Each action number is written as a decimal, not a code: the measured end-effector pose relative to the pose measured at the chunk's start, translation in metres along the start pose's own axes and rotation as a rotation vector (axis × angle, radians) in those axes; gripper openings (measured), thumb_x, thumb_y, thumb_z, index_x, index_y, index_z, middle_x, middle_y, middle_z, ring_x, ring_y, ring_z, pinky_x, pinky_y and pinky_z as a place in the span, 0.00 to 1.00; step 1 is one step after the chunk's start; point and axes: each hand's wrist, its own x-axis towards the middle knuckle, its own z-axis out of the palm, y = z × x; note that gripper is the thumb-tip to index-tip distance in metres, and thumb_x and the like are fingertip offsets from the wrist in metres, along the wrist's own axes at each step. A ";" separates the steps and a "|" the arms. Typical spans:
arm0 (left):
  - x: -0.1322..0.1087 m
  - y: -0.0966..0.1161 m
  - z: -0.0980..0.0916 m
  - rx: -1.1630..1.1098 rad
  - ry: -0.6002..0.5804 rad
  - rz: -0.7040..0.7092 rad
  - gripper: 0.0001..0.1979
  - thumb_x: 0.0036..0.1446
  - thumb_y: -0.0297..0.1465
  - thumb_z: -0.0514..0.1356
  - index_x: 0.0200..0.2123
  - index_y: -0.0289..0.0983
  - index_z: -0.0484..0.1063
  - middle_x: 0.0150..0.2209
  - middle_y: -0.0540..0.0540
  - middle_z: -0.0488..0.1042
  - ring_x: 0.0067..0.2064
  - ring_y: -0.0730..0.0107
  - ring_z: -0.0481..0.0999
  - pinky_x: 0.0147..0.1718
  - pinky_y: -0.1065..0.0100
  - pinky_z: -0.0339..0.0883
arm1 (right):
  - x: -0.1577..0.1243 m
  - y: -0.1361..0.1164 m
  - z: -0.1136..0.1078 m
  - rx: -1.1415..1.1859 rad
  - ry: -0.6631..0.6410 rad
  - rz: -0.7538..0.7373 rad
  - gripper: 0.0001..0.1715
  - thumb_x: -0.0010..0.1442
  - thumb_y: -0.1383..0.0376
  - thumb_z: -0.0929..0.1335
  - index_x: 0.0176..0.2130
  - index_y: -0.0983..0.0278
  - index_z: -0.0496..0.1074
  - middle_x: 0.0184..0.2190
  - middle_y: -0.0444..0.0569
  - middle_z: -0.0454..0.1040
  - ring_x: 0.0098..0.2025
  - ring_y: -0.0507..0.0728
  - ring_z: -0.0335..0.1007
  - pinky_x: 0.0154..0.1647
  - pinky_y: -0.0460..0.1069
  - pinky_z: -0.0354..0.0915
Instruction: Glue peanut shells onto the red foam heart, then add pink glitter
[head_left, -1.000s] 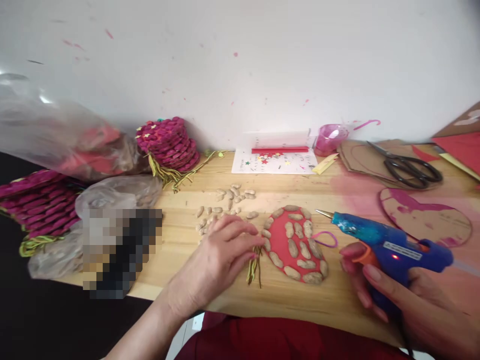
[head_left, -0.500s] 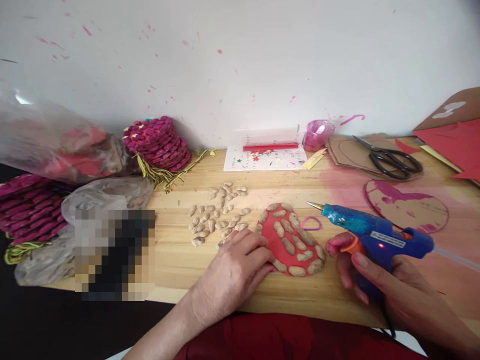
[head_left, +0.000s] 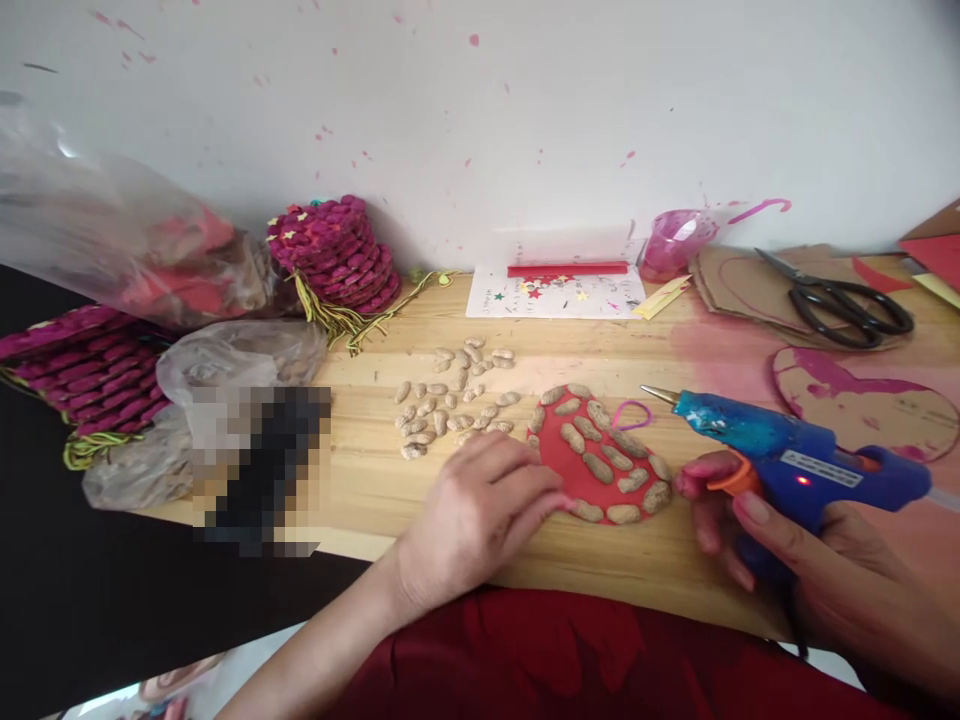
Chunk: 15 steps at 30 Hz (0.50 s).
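A red heart-shaped piece [head_left: 553,456] lies on the wooden table with peanuts in their shells around its rim and in rows across it. My left hand [head_left: 487,500] has its fingers bent and pressed together at the heart's lower left edge, beside a rim peanut [head_left: 586,511]. The hand covers part of that edge and some loose peanuts. My right hand [head_left: 780,540] is wrapped round a blue hot glue gun [head_left: 780,440], with a finger at its orange trigger. A small red light glows on the gun, and its metal nozzle points left, above and right of the heart.
Loose peanuts [head_left: 450,400] lie left of the heart; a pink loop [head_left: 632,414] lies beside it. Behind are paper with stars [head_left: 555,300], a pink cup [head_left: 671,243], scissors [head_left: 840,305] and cardboard [head_left: 739,290]. Purple woven pieces [head_left: 337,260] and plastic bags [head_left: 217,370] stand left.
The whole view has shifted, so the table's things appear further right and higher. Both hands keep nearly the same places: the left at the heart's edge, the right round the glue gun.
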 end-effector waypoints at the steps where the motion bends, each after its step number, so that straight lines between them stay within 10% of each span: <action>1: 0.001 -0.003 -0.007 0.027 0.028 -0.018 0.04 0.65 0.31 0.63 0.41 0.38 0.77 0.36 0.46 0.79 0.38 0.67 0.75 0.41 0.63 0.70 | 0.001 0.000 -0.001 -0.004 0.005 0.009 0.21 0.58 0.44 0.72 0.41 0.56 0.74 0.26 0.48 0.76 0.21 0.56 0.66 0.21 0.50 0.65; 8: -0.010 -0.031 -0.058 0.329 0.260 -0.219 0.12 0.67 0.26 0.60 0.51 0.41 0.78 0.41 0.48 0.82 0.42 0.67 0.79 0.44 0.64 0.72 | 0.016 0.016 -0.017 0.133 0.004 0.180 0.27 0.39 0.47 0.80 0.35 0.56 0.75 0.31 0.53 0.78 0.22 0.62 0.70 0.16 0.56 0.69; 15: -0.032 -0.031 -0.054 0.325 0.185 -0.248 0.07 0.63 0.25 0.63 0.41 0.39 0.80 0.37 0.48 0.82 0.41 0.67 0.78 0.41 0.66 0.73 | 0.009 0.025 -0.017 0.157 0.037 0.147 0.25 0.36 0.55 0.82 0.35 0.55 0.76 0.30 0.50 0.77 0.22 0.62 0.70 0.16 0.54 0.70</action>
